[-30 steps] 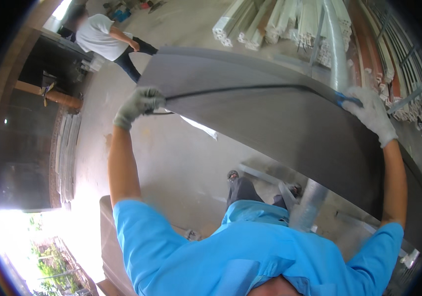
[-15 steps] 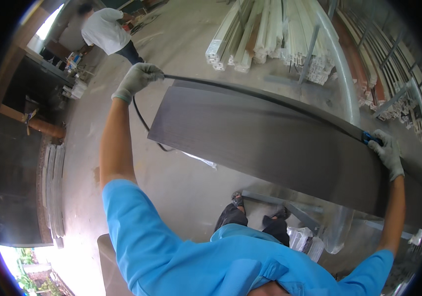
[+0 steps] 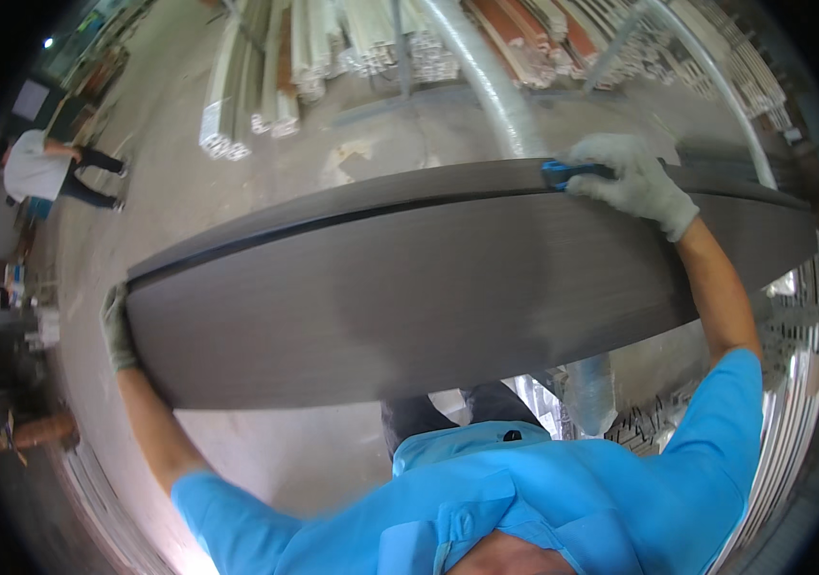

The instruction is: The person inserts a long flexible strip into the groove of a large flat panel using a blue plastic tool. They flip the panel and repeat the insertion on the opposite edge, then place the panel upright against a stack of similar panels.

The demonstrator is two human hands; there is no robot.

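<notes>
Nearest you, your blue shirt (image 3: 543,498) fills the lower part of the view, with your dark trousers (image 3: 419,420) showing under it. Just beyond lies the long dark grey panel (image 3: 409,307), crosswise in front of you, between your 2 gloved hands and above the floor. Your left hand (image 3: 118,331) is at the panel's left end; whether its fingers grip or only rest there you cannot tell, as they are partly hidden. Your right hand (image 3: 625,177) is closed around a blue and black tool (image 3: 555,173) near the panel's far edge. A black strip (image 3: 333,222) runs along that edge, from the left end toward your right hand.

Below the panel, a tube in clear wrap (image 3: 589,395) stands out beside your legs. Past the panel, grey floor (image 3: 170,115) with a few pale patches spreads out. On it lie white profiles (image 3: 237,86), some in shiny clear film, and reddish-brown profiles (image 3: 515,43), with a wrapped pole (image 3: 476,72) slanting between. At the far left, 1 person in a white top (image 3: 35,172) stands well apart from you.
</notes>
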